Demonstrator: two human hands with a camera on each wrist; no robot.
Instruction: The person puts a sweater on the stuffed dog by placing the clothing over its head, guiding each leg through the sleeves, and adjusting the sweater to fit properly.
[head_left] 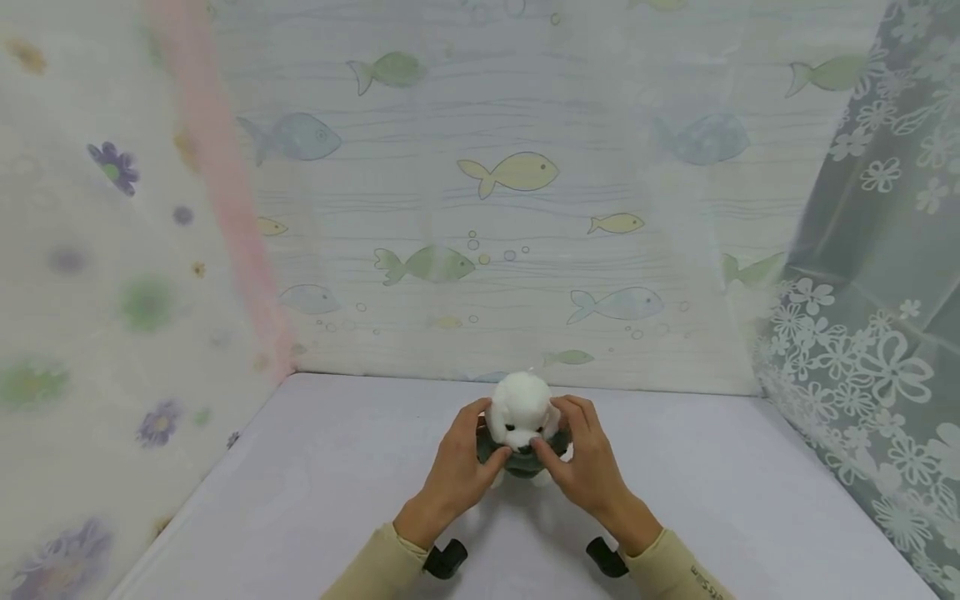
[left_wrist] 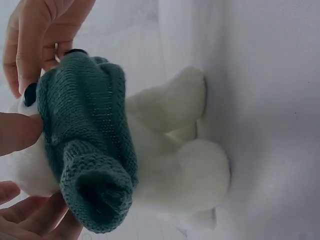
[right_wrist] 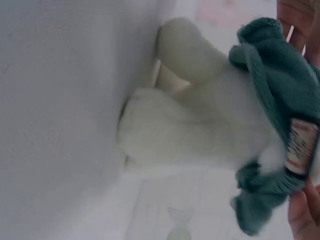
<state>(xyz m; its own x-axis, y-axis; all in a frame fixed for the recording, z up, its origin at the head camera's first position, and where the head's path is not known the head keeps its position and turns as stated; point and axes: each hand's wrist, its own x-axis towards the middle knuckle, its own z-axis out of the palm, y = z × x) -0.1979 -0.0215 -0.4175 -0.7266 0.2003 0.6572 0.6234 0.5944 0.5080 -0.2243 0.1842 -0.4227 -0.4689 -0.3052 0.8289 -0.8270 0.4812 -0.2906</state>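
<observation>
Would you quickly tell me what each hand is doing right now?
Left hand: pinching the green knitted sweater on the white plush dog.
Right hand: also pinching the sweater at the toy's neck.

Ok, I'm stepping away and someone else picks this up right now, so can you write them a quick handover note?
Left hand: fingers pinch the green knitted sweater at the plush dog's neck, on its own side.
Right hand: grips the sweater's other side, next to its sewn-in label.
The white plush dog sits upright on the white table, near the fish-print backdrop, facing the person.
Done: the sweater is over the head and bunched around the neck and chest.
Left: one sleeve hangs empty, the belly and legs are bare; the sweater probably still needs pulling down.
</observation>
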